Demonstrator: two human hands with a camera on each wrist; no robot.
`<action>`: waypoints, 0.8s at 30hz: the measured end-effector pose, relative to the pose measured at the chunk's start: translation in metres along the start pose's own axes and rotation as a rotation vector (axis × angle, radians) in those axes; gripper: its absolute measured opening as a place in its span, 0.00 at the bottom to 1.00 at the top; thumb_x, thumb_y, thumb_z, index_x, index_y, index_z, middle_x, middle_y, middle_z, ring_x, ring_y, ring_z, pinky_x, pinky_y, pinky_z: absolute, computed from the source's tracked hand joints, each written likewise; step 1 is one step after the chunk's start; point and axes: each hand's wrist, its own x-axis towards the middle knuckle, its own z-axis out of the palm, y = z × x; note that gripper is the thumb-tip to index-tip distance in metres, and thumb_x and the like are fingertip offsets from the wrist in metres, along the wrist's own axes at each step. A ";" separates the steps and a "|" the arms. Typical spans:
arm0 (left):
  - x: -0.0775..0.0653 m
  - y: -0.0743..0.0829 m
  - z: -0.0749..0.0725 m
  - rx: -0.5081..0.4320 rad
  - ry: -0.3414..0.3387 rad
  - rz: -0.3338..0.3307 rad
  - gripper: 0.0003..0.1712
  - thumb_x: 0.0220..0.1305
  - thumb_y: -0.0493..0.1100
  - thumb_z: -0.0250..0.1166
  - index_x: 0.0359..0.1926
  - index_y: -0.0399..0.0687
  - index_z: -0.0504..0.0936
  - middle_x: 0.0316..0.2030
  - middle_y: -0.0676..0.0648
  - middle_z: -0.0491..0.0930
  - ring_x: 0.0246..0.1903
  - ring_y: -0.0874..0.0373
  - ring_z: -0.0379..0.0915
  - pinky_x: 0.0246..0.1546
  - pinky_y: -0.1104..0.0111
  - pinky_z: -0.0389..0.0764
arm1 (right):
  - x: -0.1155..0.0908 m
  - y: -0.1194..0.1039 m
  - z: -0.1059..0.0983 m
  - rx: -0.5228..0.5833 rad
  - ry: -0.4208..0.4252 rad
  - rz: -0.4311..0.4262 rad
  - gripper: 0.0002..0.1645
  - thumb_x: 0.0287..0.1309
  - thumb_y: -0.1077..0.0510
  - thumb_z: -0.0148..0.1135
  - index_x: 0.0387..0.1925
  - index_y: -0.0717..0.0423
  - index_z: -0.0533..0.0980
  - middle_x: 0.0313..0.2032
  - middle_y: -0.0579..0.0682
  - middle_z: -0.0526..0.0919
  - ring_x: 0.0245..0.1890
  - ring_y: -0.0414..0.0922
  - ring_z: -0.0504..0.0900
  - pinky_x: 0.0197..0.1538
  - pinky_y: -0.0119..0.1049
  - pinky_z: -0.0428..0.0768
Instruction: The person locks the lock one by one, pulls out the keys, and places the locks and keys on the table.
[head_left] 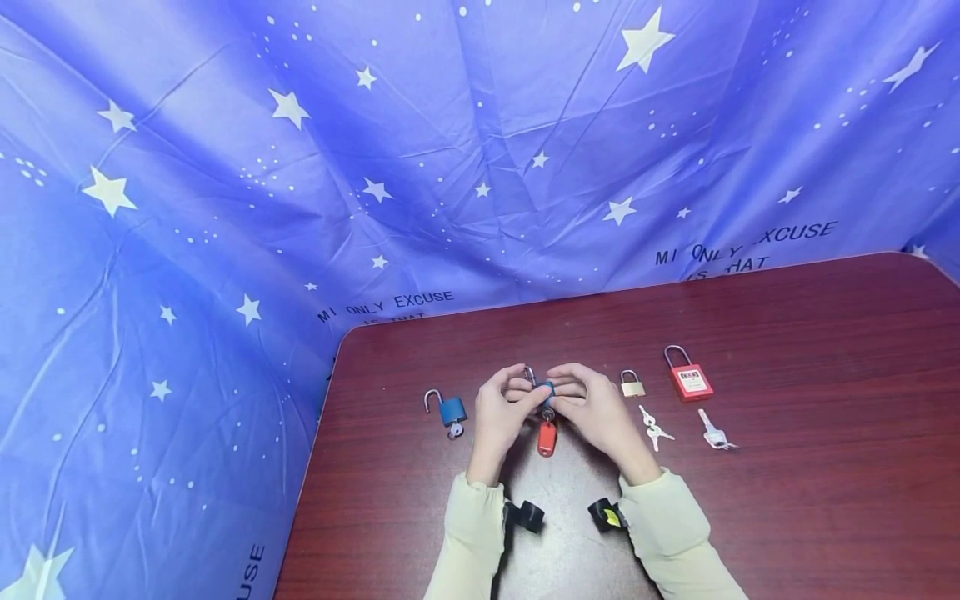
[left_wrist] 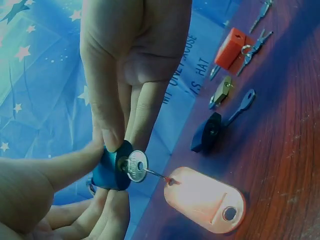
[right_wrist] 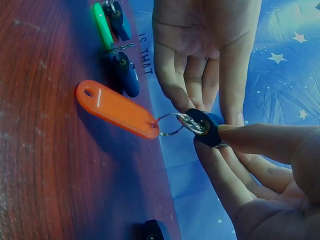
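Between both hands, a small blue padlock (head_left: 549,392) is held above the table. My left hand (head_left: 498,412) pinches its body from the left with thumb and fingers. From the other side my right hand (head_left: 600,410) holds the same body between thumb and fingers. In the left wrist view a silver key (left_wrist: 137,166) sits in the bottom of the lock. A split ring (right_wrist: 170,125) links the key to an orange-red tag (head_left: 547,439), which hangs below the hands. Fingers cover much of the shackle, so I cannot tell whether it is fastened.
Left on the table lies a blue padlock (head_left: 452,410) with raised shackle and key. Rightward are a brass padlock (head_left: 633,388), loose keys (head_left: 652,429), a red padlock (head_left: 691,382) and its key (head_left: 715,435). Wrist views add a dark padlock (left_wrist: 206,134) and a green tag (right_wrist: 102,27).
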 end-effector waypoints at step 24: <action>0.002 0.009 0.003 -0.191 -0.002 0.044 0.21 0.48 0.38 0.69 0.45 0.40 0.76 0.30 0.44 0.79 0.26 0.61 0.74 0.33 0.51 0.78 | -0.002 -0.002 -0.007 0.036 -0.113 0.098 0.24 0.54 0.52 0.61 0.48 0.63 0.71 0.41 0.56 0.80 0.40 0.45 0.80 0.43 0.34 0.76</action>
